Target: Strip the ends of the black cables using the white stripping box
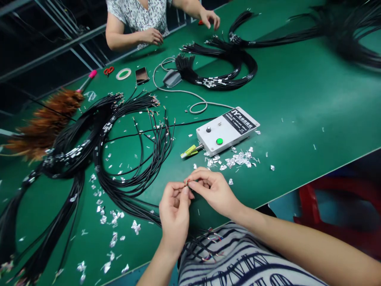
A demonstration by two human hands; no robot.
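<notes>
Over the near side of the bench, my left hand (pixel 175 206) pinches a thin cable end (pixel 187 183) whose fine wires show at the fingertips. My right hand (pixel 216 190) is closed on the same wires, thumb and forefinger pressed together. Just beyond my hands sits a white control box (pixel 228 130) with a green button, a knob and a yellow-green clip-like piece (pixel 189 151) on its front. Black cables (pixel 131 192) with stripped ends curve in from the left and pass behind my left hand. More cable ends (pixel 205 248) lie against my striped shirt.
Foil scraps (pixel 239 159) are scattered by the box and along the left. Bundled cables (pixel 241 75) lie at the back and left (pixel 74 153). A brown feather duster (pixel 47 121), red scissors (pixel 108 70), tape roll (pixel 123 74) and phone (pixel 142 75) line the far-left edge. A co-worker (pixel 143 24) sits opposite.
</notes>
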